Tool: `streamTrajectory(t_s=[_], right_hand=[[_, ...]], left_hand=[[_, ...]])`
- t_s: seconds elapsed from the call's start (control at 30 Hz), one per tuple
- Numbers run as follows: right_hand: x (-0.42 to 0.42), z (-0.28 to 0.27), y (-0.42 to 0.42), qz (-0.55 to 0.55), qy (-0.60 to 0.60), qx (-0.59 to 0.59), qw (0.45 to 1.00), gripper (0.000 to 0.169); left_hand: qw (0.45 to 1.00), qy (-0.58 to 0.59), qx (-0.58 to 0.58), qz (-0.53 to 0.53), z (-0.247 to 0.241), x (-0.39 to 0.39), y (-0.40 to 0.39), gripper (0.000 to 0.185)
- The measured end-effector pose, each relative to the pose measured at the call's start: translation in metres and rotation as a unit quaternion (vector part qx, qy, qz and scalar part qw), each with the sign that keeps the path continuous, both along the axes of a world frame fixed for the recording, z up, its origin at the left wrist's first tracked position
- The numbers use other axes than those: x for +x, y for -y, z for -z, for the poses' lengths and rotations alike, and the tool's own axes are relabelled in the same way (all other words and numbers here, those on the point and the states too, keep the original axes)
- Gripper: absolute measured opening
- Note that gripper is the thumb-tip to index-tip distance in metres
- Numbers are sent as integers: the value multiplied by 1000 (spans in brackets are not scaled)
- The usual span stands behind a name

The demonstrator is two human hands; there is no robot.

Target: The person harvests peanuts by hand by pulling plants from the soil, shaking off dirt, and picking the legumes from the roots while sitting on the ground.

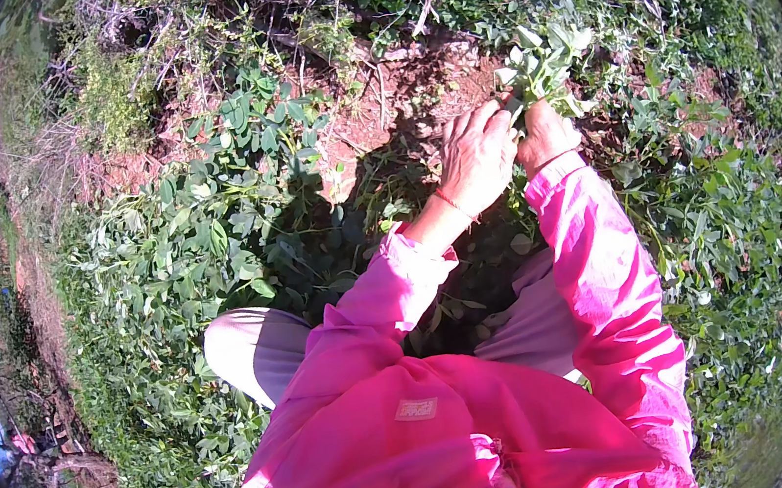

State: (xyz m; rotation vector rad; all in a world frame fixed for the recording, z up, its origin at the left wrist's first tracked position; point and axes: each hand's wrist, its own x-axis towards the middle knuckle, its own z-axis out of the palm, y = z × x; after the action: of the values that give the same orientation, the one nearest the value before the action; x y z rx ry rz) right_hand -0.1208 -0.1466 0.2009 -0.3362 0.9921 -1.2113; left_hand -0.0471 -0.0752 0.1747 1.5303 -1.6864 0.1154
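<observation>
A bunch of leafy green plants point(544, 68), pale and bright in the sun, is held by its stems in my right hand point(545, 135). Close beside it, my left hand point(476, 155) has its fingers bent against the lower stems. A red thread circles my left wrist. The back of that hand faces up and hides its fingertips, so its grip does not show. Beneath both hands lies reddish bare soil point(444, 81), partly in shadow.
Low leafy crop plants point(190, 241) spread on the left, and more crop plants point(723, 237) grow on the right. Dry twigs point(426, 6) and brush lie ahead. My bent knees, in light trousers point(257, 350), flank a shaded patch. Far left stands a gnarled trunk point(72, 464).
</observation>
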Motion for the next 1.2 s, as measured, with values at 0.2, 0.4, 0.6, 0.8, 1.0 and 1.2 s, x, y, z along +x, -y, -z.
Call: streamTrajectory(t_s=[0.2, 0.4, 0.6, 0.8, 1.0, 1.2], right_hand=[[-24, 50, 28, -59, 139, -24, 988, 49], [-22, 54, -7, -73, 175, -28, 982, 32], [-54, 76, 1, -4, 17, 31, 999, 7], [-81, 77, 2, -81, -7, 55, 995, 9], [-74, 84, -10, -77, -54, 69, 993, 18], [-63, 82, -21, -109, -81, 82, 987, 26]], left_hand=[[995, 87, 42, -14, -9, -22, 20, 17], [977, 139, 133, 88, -5, -8, 15, 16], [920, -276, 227, 159, 42, 106, 15, 28], [904, -346, 212, -134, 273, 336, -48, 26], [815, 54, 515, -261, 337, 311, -73, 25], [694, -182, 519, -465, 372, 282, -89, 35]])
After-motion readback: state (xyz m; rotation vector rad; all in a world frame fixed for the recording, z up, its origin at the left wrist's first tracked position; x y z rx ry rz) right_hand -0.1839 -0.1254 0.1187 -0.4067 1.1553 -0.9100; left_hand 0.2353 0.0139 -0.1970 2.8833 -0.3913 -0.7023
